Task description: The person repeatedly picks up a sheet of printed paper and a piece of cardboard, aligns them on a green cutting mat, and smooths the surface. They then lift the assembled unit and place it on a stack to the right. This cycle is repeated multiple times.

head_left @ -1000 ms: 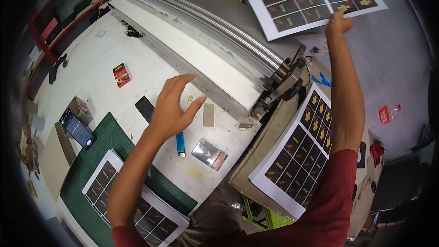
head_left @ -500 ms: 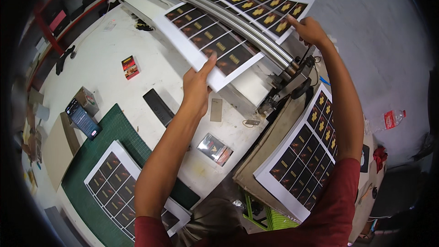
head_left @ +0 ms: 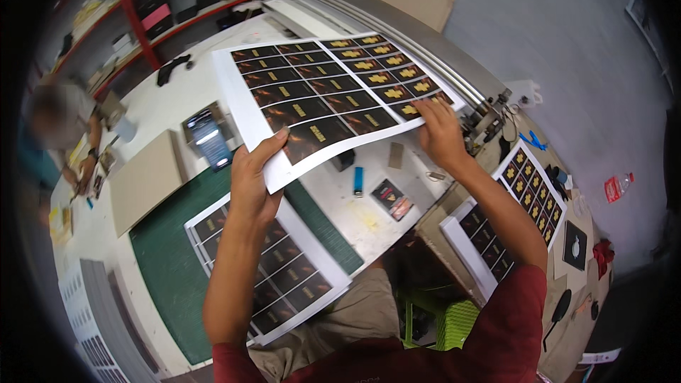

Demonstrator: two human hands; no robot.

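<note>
A large white printed sheet (head_left: 312, 92) with rows of dark panels, some bearing yellow crosses, is held up in front of me. My left hand (head_left: 257, 174) is closed on its near left corner, thumb on top and fingers underneath. My right hand (head_left: 441, 135) grips the near right edge, with fingers over the print. Behind the sheet runs a long machine with metal rollers (head_left: 464, 89). On a green cutting mat (head_left: 167, 262) lies a stack of similar printed sheets (head_left: 298, 280), partly covered by my left forearm. Another stack (head_left: 535, 188) sits to my right, partly behind my right arm.
A phone (head_left: 208, 140) leans against a box beyond the mat. A blue lighter (head_left: 358, 181) and a small dark pack (head_left: 391, 199) lie on the white table. A person (head_left: 60, 128) is at the far left. A plastic bottle (head_left: 618, 188) is at the right.
The printed sheet has come out from the rollers toward me and is now whole in front of them. Both hands still hold it; my view has shifted, showing a person at left.
</note>
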